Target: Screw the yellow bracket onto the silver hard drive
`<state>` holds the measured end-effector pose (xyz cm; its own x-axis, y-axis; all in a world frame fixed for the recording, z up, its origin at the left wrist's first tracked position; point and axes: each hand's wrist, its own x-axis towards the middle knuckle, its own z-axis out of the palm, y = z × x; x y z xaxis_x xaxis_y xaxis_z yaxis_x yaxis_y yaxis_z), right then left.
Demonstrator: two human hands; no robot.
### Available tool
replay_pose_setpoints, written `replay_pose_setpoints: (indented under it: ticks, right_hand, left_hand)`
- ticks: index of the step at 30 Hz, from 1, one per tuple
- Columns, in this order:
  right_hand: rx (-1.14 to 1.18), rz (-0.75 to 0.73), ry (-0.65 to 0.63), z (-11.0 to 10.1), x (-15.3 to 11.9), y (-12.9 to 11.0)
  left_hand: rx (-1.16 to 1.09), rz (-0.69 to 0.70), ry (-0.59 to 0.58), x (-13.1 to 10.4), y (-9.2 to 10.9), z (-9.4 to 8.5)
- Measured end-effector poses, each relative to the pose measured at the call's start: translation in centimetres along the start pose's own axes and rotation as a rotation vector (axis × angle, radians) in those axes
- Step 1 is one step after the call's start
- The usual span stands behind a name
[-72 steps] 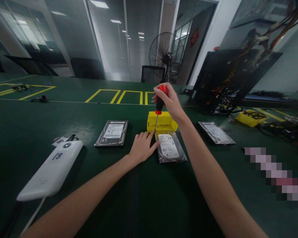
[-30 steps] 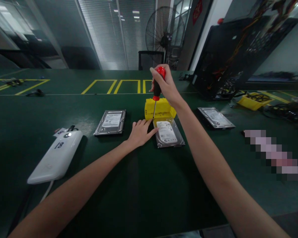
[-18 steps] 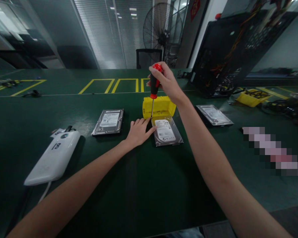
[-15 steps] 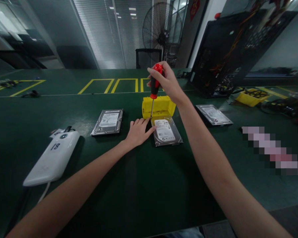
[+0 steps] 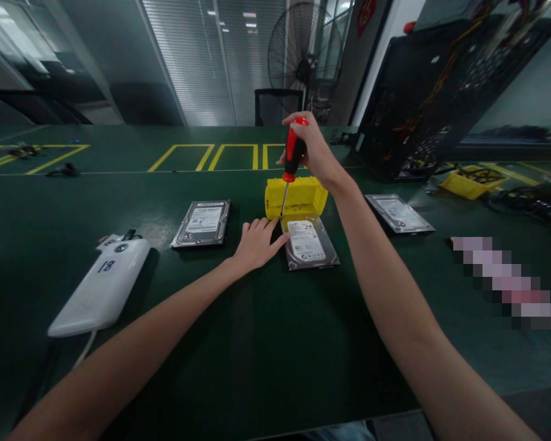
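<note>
My right hand point(image 5: 316, 147) grips a red and black screwdriver point(image 5: 294, 150), its shaft slanting down to the far left corner of a hard drive point(image 5: 308, 242). Whether the tip sits in a screw is too small to tell. My left hand point(image 5: 257, 242) lies with fingers spread at the drive's left side, the thumb on its edge and the index finger near the screwdriver tip. Right behind the drive, a yellow plastic bin point(image 5: 296, 196) stands with its open side toward me.
Other hard drives lie to the left point(image 5: 202, 223) and right point(image 5: 398, 213). A white device marked 18 point(image 5: 103, 285) with a cable is at the left. A black computer case point(image 5: 395, 110), a second yellow bin point(image 5: 469, 184) and dark cables point(image 5: 528, 199) stand at the right, on the green table point(image 5: 257, 355).
The screwdriver's handle leans more to the right, and my right fingers have shifted their hold on it. My left hand stays against the drive. The whole view has shifted slightly.
</note>
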<state>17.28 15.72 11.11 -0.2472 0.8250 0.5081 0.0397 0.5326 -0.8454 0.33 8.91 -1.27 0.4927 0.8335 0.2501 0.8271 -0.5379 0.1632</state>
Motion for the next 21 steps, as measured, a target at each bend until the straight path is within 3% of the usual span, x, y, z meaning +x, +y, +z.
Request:
replay_pose_setpoints:
  ticks: [10, 21]
  right_hand:
    - [0.004, -0.112, 0.123, 0.51, -0.17, -0.34]
    - [-0.032, -0.015, 0.050, 0.71, -0.59, -0.33]
  left_hand:
    - [-0.014, -0.004, -0.013, -0.08, -0.17, 0.15]
    - [-0.024, -0.010, -0.016, -0.05, -0.21, 0.21]
